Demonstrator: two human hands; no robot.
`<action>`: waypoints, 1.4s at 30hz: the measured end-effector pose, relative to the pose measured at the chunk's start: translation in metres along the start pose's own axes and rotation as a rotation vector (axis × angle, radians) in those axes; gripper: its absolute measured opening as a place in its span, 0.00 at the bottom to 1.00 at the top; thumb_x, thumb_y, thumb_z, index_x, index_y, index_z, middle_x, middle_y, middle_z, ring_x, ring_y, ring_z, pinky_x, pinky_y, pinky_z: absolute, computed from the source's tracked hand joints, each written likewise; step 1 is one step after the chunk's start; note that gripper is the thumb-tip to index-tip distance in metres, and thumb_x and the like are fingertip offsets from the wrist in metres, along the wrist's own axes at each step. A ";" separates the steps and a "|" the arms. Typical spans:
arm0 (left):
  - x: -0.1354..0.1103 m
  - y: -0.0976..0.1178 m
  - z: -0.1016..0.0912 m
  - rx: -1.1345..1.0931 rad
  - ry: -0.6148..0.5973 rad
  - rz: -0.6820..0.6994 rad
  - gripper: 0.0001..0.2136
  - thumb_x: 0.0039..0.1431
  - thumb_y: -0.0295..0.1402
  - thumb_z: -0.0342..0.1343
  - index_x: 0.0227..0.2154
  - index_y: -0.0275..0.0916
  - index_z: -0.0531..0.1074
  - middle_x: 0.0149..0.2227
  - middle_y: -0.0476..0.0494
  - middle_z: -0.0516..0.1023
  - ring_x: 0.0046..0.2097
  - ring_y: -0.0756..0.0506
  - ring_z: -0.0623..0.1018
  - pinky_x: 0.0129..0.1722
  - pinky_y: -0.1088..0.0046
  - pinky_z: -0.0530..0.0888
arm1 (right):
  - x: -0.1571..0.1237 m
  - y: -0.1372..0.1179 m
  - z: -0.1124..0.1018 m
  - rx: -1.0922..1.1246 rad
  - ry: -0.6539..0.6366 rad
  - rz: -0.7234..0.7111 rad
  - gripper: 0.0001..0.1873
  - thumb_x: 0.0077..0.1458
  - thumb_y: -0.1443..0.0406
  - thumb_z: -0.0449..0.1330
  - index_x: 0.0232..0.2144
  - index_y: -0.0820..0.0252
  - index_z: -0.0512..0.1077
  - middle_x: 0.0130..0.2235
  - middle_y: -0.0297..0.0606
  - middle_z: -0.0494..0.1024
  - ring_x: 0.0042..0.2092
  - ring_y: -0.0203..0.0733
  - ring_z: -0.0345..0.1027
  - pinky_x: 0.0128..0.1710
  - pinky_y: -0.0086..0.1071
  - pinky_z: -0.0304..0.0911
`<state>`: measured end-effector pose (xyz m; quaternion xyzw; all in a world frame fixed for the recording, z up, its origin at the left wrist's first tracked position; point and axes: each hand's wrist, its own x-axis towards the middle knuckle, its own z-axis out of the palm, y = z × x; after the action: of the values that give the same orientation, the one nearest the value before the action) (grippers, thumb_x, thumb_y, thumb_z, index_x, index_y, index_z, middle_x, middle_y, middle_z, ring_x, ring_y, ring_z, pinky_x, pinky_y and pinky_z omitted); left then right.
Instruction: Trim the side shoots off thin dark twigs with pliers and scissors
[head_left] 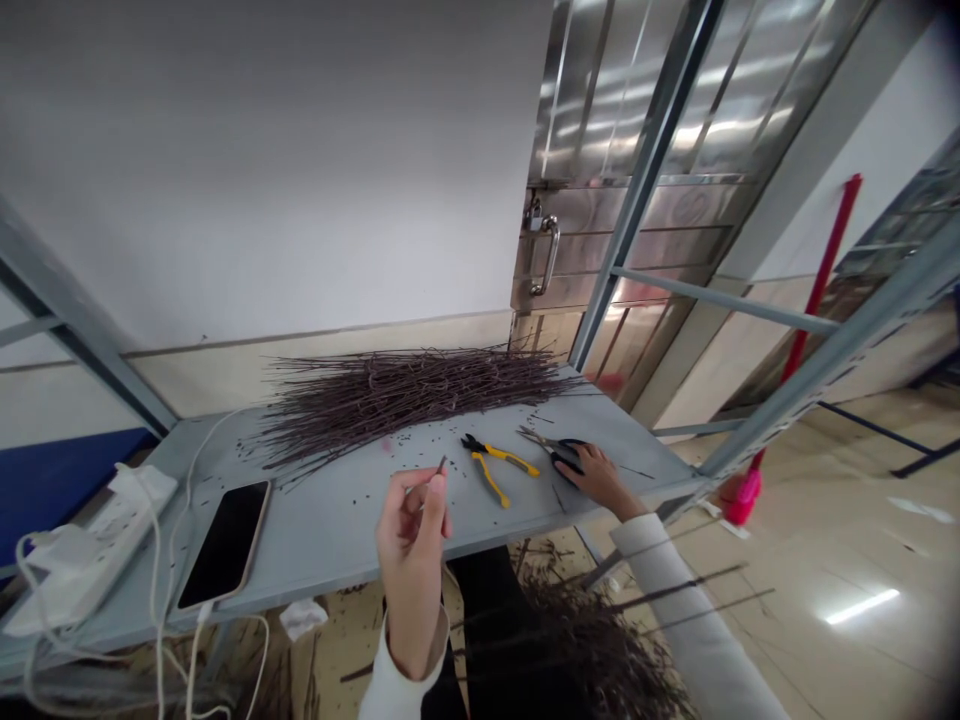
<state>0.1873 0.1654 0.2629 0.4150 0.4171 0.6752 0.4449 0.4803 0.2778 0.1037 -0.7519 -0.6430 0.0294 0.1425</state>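
Note:
My left hand [412,530] is raised over the front of the grey shelf [337,520], its fingers pinched on a short dark twig piece [441,465]. My right hand [596,478] rests on the shelf to the right, fingers closed over black-handled scissors [559,452] whose blades point left. Yellow-handled pliers [496,463] lie between my hands. A large pile of thin dark twigs [412,395] stretches across the back of the shelf.
A black phone [225,543] lies at the shelf's left with a white cable, beside a white power strip [90,545]. More twigs [600,640] are heaped on the floor below. Metal frame posts [645,170] rise to the right; a red mop [814,290] leans beyond.

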 end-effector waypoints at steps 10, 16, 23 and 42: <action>-0.007 0.009 0.004 -0.001 -0.002 0.030 0.12 0.54 0.44 0.60 0.29 0.39 0.72 0.17 0.56 0.63 0.20 0.56 0.60 0.18 0.83 0.57 | 0.025 0.031 -0.022 0.087 -0.065 -0.216 0.10 0.37 0.66 0.65 0.27 0.60 0.73 0.33 0.45 0.77 0.38 0.50 0.72 0.40 0.35 0.63; -0.009 0.012 0.006 -0.028 -0.030 0.016 0.11 0.55 0.42 0.60 0.29 0.39 0.72 0.16 0.56 0.63 0.19 0.57 0.59 0.18 0.83 0.58 | 0.021 0.026 -0.039 0.141 0.120 -0.196 0.16 0.39 0.65 0.62 0.35 0.59 0.67 0.38 0.48 0.75 0.40 0.54 0.71 0.41 0.41 0.64; -0.006 0.010 0.011 -0.058 -0.023 -0.001 0.10 0.57 0.41 0.59 0.31 0.39 0.72 0.16 0.57 0.64 0.18 0.57 0.59 0.19 0.83 0.58 | -0.017 -0.079 -0.090 0.724 0.414 -0.490 0.22 0.48 0.54 0.63 0.38 0.55 0.57 0.33 0.35 0.67 0.32 0.41 0.64 0.34 0.36 0.65; -0.008 0.019 0.012 -0.020 -0.016 0.011 0.12 0.55 0.43 0.59 0.28 0.39 0.69 0.15 0.58 0.61 0.18 0.55 0.57 0.19 0.81 0.58 | -0.056 -0.162 -0.118 0.789 0.287 -0.704 0.26 0.47 0.49 0.65 0.36 0.55 0.57 0.33 0.35 0.67 0.33 0.39 0.65 0.34 0.33 0.64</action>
<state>0.1959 0.1554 0.2827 0.4180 0.4046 0.6785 0.4487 0.3419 0.2243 0.2503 -0.3773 -0.7701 0.1158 0.5013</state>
